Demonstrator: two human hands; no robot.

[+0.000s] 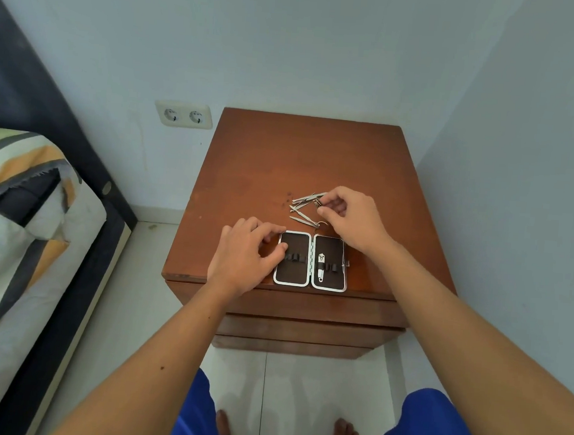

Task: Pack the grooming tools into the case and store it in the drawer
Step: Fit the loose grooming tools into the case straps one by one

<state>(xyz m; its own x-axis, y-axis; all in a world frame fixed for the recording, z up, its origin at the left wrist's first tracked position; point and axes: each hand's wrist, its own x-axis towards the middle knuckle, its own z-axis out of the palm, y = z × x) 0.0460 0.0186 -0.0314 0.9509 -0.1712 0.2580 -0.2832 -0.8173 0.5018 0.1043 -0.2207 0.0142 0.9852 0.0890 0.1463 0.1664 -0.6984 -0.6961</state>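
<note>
1. The right hand [349,215] reaches over the far side of the nightstand top, its thumb and forefinger pinched on a small metal tool [318,203] at the edge of the loose pile.
2. The left hand [244,262] rests on the left half of the case [311,260], fingers curled and spread lightly, fingertips pressing on the dark lining near the elastic loops; it grips nothing.
3. The case lies open and flat at the front edge of the nightstand [255,166], its two silver-rimmed halves joined by a central hinge.
4. One nail clipper [321,267] sits strapped upright in the right half of the case; the loops in the left half hold nothing that can be seen.
5. The remaining grooming tools [305,206], thin silver pieces, lie scattered just behind the case, between it and the middle of the top.
6. Below the top, stacked drawer fronts [304,332] are shut.
7. A double wall socket [183,115] sits on the wall left of the nightstand, and a bed [21,217] with striped bedding stands at the left.
8. Bare feet and blue shorts [433,431] show on the white tiled floor [296,386] below.
</note>
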